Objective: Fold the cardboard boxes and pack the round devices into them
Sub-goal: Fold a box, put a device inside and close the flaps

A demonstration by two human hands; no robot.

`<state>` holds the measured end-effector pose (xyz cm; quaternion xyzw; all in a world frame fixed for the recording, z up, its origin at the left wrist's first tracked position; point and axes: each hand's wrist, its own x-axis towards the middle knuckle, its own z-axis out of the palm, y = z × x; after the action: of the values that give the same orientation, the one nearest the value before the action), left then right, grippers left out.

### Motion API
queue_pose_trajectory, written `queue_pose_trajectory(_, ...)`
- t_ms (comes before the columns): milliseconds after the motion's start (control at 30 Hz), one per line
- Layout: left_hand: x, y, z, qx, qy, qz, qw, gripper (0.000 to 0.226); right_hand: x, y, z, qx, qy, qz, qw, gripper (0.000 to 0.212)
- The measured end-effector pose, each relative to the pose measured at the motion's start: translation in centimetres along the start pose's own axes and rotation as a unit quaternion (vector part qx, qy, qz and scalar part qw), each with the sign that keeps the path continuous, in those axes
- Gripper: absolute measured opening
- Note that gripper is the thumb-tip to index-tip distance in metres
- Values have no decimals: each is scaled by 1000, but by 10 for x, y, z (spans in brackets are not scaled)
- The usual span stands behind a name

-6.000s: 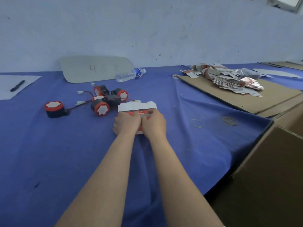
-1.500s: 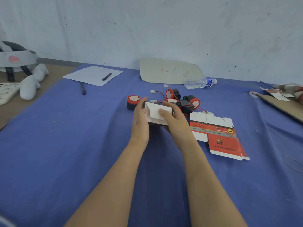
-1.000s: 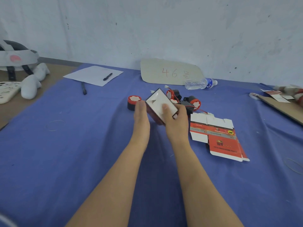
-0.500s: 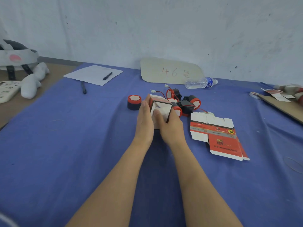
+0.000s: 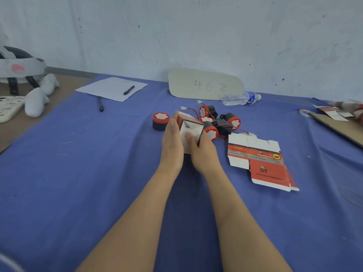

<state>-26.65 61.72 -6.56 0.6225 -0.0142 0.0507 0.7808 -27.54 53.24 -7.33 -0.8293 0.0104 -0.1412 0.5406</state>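
The half-folded cardboard box (image 5: 191,132) is held over the counter (image 5: 98,173), just before the round devices (image 5: 213,125), pressed by straight fingers (image 5: 173,125) of the left hand (image 5: 171,143) and gripped by the right hand (image 5: 204,152). Its open flap could be creased if squeezed unevenly.

Soft, even, diffuse light with a cool bluish cast, only faint shadows on the blue cloth (image 5: 78,193); centre fairly sharp though small print on the flat carton (image 5: 268,170) reads mushy, paper pile (image 5: 351,107) at right edge smeared, wide-angle bowing toward corners, pale blur lower left.
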Motion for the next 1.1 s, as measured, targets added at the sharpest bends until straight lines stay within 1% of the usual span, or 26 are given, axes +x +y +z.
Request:
queue_pose_trajectory(133,0,-1,0,6,-6,24,1000,50,-1,1,1,-4,8,3,1000,40)
queue_pose_trajectory(233,1,-1,-1,1,1,32,999,49,-2,-1,2,8,-10,3,1000,40)
queue_pose_trajectory(367,4,-2,-4,23,26,68,997,49,-4,-8,5,70,-18,-4,997,36)
queue_pose_trajectory(467,4,-1,-5,37,49,97,993,46,-5,-12,7,116,-9,-14,993,24)
queue_pose_trajectory(500,3,0,-6,36,62,92,993,45,-6,-13,6,125,4,-21,992,24)
queue_pose_trajectory(567,1,3,-6,28,81,67,994,43,-6,-15,4,107,60,-52,991,31)
queue_pose_trajectory(633,3,2,-7,25,63,46,997,34,-6,-14,2,53,118,-84,988,39)
queue_pose_trajectory(667,2,2,-7,4,44,32,999,31,-6,-13,1,13,129,-94,987,41)
queue_pose_trajectory(733,-1,4,-7,-66,6,-3,998,28,-7,-12,2,-54,120,-123,984,49)
queue_pose_trajectory(800,-2,6,-9,-115,-8,-22,993,27,-9,-13,4,-69,98,-157,980,51)
queue_pose_trajectory(900,-2,7,-11,-206,0,-66,976,33,-12,-16,9,-71,50,-157,984,50)
queue_pose_trajectory(967,-2,8,-15,-246,-18,-94,965,41,-14,-18,12,-66,26,-141,987,50)
queue_pose_trajectory(1033,-1,10,-19,-259,-39,-111,959,45,-15,-20,12,-48,15,-143,989,48)
queue_pose_trajectory(1100,1,10,-23,-258,-48,-106,959,43,-15,-20,11,-7,19,-140,990,44)
